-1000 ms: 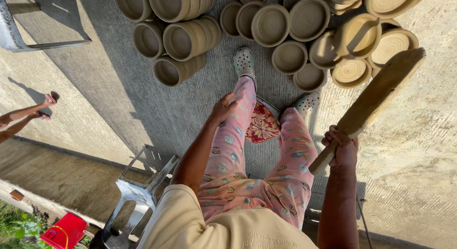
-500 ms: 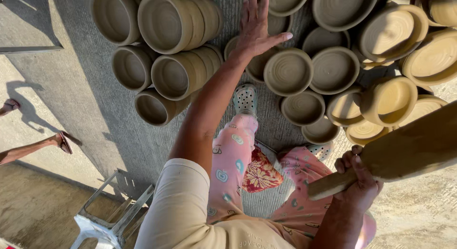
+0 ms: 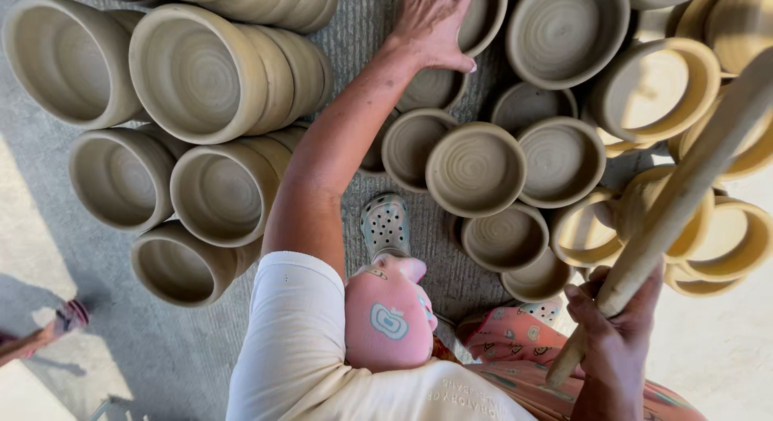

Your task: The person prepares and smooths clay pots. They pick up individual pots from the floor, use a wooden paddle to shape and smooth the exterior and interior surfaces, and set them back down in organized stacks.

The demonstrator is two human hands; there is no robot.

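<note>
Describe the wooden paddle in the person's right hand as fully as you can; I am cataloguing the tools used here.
The wooden paddle is a long, pale piece of smooth-looking wood, narrow and rounded at the handle and widening toward the far end, which runs out of view at the upper right. It slants from lower left to upper right, passing above the sunlit clay bowls. The right hand is closed around its lower handle, with a short stub sticking out below the fist. Nothing else visibly touches it.

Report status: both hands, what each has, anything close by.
Left hand flat on clay bowl rim. Right hand grips wooden paddle. Unfired bowls crowd around foot.
</note>
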